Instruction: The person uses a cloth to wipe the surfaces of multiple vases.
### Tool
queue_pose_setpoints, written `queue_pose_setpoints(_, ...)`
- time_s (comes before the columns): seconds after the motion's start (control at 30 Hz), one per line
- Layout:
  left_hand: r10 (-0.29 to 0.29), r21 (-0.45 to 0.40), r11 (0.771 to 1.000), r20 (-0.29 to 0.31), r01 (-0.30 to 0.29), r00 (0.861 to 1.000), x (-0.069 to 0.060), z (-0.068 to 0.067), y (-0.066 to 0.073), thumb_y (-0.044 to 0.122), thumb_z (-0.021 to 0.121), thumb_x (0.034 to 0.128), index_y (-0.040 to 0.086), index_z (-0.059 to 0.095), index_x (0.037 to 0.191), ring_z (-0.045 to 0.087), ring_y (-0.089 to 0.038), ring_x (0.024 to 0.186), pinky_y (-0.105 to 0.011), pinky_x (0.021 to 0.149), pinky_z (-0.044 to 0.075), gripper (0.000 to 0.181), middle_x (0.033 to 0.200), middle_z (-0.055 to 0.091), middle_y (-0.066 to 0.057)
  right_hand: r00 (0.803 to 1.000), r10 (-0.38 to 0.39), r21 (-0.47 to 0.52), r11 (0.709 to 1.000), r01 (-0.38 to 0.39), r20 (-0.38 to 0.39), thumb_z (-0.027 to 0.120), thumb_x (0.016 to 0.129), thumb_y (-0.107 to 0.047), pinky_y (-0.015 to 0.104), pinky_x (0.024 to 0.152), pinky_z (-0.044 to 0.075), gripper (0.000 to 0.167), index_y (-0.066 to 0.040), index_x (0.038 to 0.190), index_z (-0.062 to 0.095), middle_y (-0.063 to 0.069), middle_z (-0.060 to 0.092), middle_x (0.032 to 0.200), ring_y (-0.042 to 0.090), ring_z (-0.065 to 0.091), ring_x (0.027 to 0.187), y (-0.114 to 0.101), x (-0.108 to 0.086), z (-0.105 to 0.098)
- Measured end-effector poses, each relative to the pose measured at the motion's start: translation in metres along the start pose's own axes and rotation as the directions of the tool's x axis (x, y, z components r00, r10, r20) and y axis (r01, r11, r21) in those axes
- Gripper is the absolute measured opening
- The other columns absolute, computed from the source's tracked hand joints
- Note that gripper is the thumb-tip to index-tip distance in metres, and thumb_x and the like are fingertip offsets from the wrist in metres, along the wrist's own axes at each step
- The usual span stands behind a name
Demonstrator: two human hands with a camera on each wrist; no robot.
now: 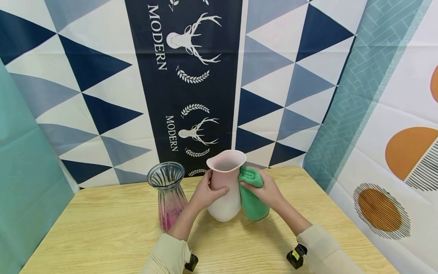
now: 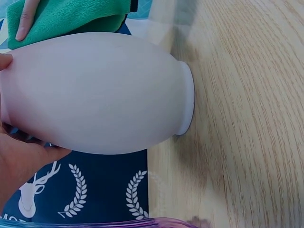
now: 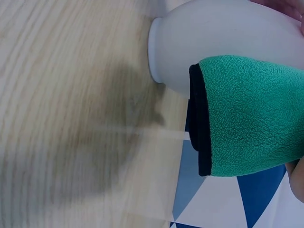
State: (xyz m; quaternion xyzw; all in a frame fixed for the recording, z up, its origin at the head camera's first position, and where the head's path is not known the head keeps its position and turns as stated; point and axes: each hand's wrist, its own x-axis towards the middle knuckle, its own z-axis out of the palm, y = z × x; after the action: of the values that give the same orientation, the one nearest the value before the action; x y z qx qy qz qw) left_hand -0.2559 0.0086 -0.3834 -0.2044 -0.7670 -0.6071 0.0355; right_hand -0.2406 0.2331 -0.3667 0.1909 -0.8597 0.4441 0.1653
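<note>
A vase [image 1: 224, 198], pale pink at its wavy rim and white below, stands upright between my two hands. My left hand [image 1: 209, 192] grips its neck from the left, thumb across the front. On the right side, my right hand [image 1: 267, 188] holds a folded green cloth [image 1: 254, 205] against the vase. Dark edging runs along the cloth's lower end, clear in the right wrist view on the cloth [image 3: 251, 116]. In the left wrist view the vase's body [image 2: 99, 95] fills the middle. Whether its base touches the table cannot be told.
Left of the vase, close to my left forearm, stands a ribbed glass vase [image 1: 167, 198] with pink in its lower part. The light wooden table [image 1: 102, 224] meets a patterned cloth backdrop [image 1: 191, 91] at the back. Hanging fabric [image 1: 383, 152] borders the right side.
</note>
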Motion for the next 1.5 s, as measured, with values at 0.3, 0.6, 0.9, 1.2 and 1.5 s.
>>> queue_pose_setpoints(0.3,0.004,0.002,1.0,0.002,-0.004,1.0,-0.001,0.001,0.004,0.019,0.073,0.0771,0.006,0.032,0.141,0.05,-0.032,0.118,-0.049,0.098,0.043,0.077,0.134,0.048,-0.015,0.999,0.017,-0.044,0.999,-0.015,0.032,0.07,0.084,-0.016,0.047,0.088,0.051,0.052,-0.004,0.131,0.049,0.017,0.06,0.123,0.034,0.059,0.11,-0.02,-0.01,-0.004)
queue_pose_setpoints(0.6,-0.009,0.021,1.0,0.006,0.009,1.0,0.001,0.002,-0.001,0.022,0.073,0.0769,0.008,0.03,0.142,0.049,-0.03,0.12,-0.049,0.101,0.041,0.08,0.135,0.047,-0.013,0.998,0.045,-0.031,0.999,-0.044,0.044,0.07,0.083,-0.034,0.045,0.088,0.051,0.054,-0.019,0.131,0.05,0.006,0.061,0.124,0.027,0.059,0.112,0.013,-0.012,0.003)
queue_pose_setpoints(0.9,0.003,0.009,1.0,0.011,-0.003,1.0,0.001,0.001,0.001,0.02,0.072,0.0787,0.006,0.029,0.143,0.048,-0.032,0.121,-0.051,0.101,0.04,0.079,0.135,0.046,-0.016,0.996,0.067,-0.057,0.996,-0.064,0.052,0.071,0.082,-0.036,0.045,0.086,0.051,0.057,-0.018,0.131,0.05,0.007,0.062,0.122,0.028,0.059,0.11,0.022,-0.019,0.006)
queue_pose_setpoints(1.2,0.002,0.021,1.0,0.009,-0.002,1.0,0.0,0.002,0.0,0.025,0.074,0.0785,0.007,0.027,0.144,0.048,-0.03,0.122,-0.049,0.102,0.04,0.082,0.136,0.046,-0.014,0.996,0.068,-0.084,0.995,-0.062,0.059,0.072,0.081,-0.036,0.046,0.087,0.05,0.054,-0.02,0.129,0.052,0.006,0.062,0.121,0.028,0.059,0.111,0.032,-0.026,0.01)
queue_pose_setpoints(1.5,0.033,0.003,0.999,-0.02,-0.033,0.999,0.0,0.007,0.0,0.031,0.08,0.0734,0.014,0.03,0.142,0.05,-0.024,0.119,-0.045,0.1,0.042,0.086,0.134,0.045,-0.007,0.987,0.139,-0.119,0.985,-0.128,0.086,0.071,0.08,-0.042,0.045,0.086,0.051,0.055,-0.023,0.128,0.053,0.004,0.064,0.119,0.026,0.061,0.108,0.036,-0.033,0.012)
